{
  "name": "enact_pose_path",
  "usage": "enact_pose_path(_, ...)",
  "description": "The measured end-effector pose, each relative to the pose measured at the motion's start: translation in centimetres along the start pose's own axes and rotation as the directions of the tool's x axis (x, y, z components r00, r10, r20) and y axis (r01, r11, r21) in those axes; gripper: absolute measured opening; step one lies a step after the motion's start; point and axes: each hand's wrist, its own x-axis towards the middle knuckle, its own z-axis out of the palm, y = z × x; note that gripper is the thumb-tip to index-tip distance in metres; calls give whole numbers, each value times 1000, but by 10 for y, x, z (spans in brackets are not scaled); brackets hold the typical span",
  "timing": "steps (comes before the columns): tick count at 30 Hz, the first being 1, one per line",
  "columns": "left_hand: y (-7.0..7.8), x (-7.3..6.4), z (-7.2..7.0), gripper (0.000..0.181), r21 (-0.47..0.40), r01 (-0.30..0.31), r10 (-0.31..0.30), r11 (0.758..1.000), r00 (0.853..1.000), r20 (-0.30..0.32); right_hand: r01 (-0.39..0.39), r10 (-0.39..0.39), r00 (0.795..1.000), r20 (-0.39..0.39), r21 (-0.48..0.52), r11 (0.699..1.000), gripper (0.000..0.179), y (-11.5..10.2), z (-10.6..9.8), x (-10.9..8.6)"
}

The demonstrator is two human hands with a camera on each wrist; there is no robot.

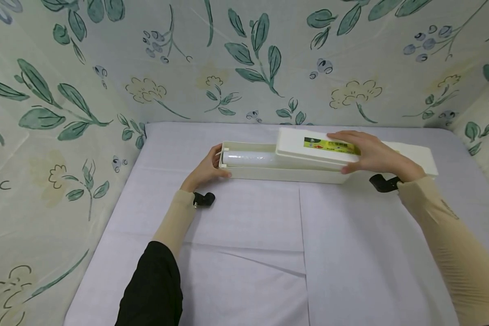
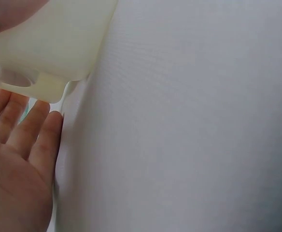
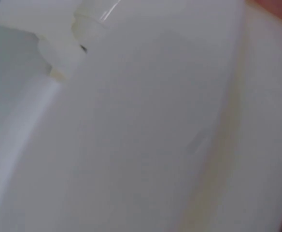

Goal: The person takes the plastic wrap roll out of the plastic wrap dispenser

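Observation:
A long off-white plastic wrap box [image 1: 281, 174] lies lengthwise on the table, its left part uncovered. Inside it shows a whitish roll of plastic wrap [image 1: 246, 158]. My left hand [image 1: 205, 170] holds the box's left end, thumb at the front; in the left wrist view, fingertips [image 2: 42, 108] meet the end wall. My right hand [image 1: 376, 156] grips the white lid [image 1: 295, 144] across its width, fingers over the far side, thumb at the near edge. The lid sits tilted over the box's right part and reaches past it to the right. White plastic [image 3: 131, 121] fills most of the right wrist view.
A yellow-green label [image 1: 330, 145] is on the lid's top. White cloth [image 1: 244, 253] with creases covers the table. Leaf-patterned fabric [image 1: 293, 86] hangs behind and along the sides. Each wrist carries a small black camera mount [image 1: 204, 199].

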Motion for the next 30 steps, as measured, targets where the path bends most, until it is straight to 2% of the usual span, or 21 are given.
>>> enact_pose_path(10,1,1,0,102,8,3,-3,1000,1000,1,-14,14,1000,-9,12,1000,97,10,-4,-12)
enact_pose_path(16,-15,9,-3,103,13,-3,4,1000,1000,-15,0,1,1000,-21,26,1000,97,17,-6,-19)
enact_pose_path(18,-15,8,-3,103,8,-5,5,1000,1000,-13,-5,5,1000,-23,29,1000,98,19,-7,-21)
enact_pose_path(22,-2,2,0,102,-23,0,0,1000,1000,4,-31,32,999,-20,33,999,100,24,-8,-25)
enact_pose_path(25,-1,1,0,102,-25,-2,2,1000,1000,5,-54,54,998,-14,39,998,100,27,-8,-28)
enact_pose_path(30,-1,1,0,102,-18,1,-1,1000,1000,0,-49,50,999,-23,31,998,100,33,-10,-33)
